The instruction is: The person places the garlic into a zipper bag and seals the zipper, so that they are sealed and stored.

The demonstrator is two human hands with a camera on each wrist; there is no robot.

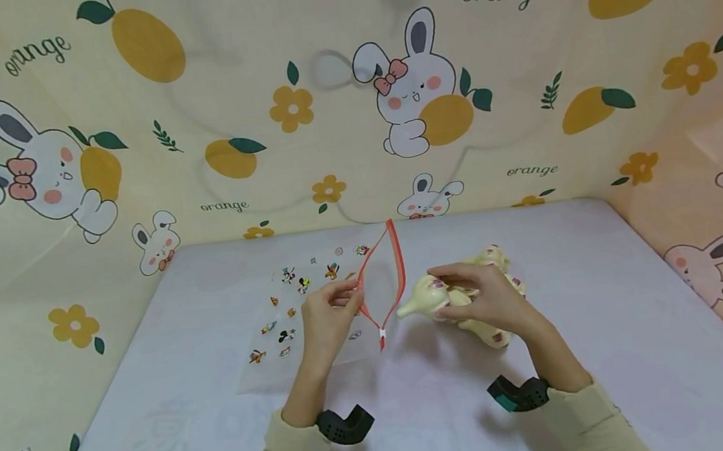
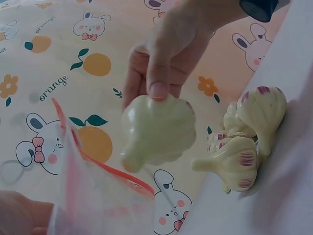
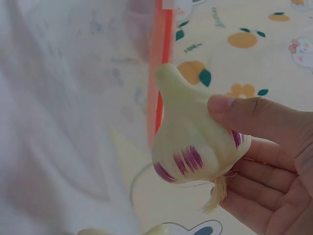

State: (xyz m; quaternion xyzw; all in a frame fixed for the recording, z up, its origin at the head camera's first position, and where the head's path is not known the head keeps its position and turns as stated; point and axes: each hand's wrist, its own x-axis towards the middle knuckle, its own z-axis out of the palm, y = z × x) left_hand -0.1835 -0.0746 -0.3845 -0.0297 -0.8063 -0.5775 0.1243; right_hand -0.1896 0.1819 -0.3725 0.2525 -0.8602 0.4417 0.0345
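My left hand (image 1: 332,317) pinches the near side of the red-edged mouth of a clear zip bag (image 1: 399,262) printed with cartoon figures. The mouth gapes, and a white slider (image 1: 383,333) sits at its near end. To the right, my right hand (image 1: 487,299) holds a pale garlic bulb (image 1: 426,296) between thumb and fingers, its stem pointing left towards the bag's mouth. In the right wrist view, that garlic bulb (image 3: 195,132) shows purple streaks and a tuft of roots. The left wrist view shows it apart from the bag.
Several more garlic bulbs (image 2: 262,110) lie in a cluster on the white table (image 1: 176,418), beyond and beside my right hand. A cloth backdrop (image 1: 335,109) with rabbits and oranges rises behind the table and along its sides.
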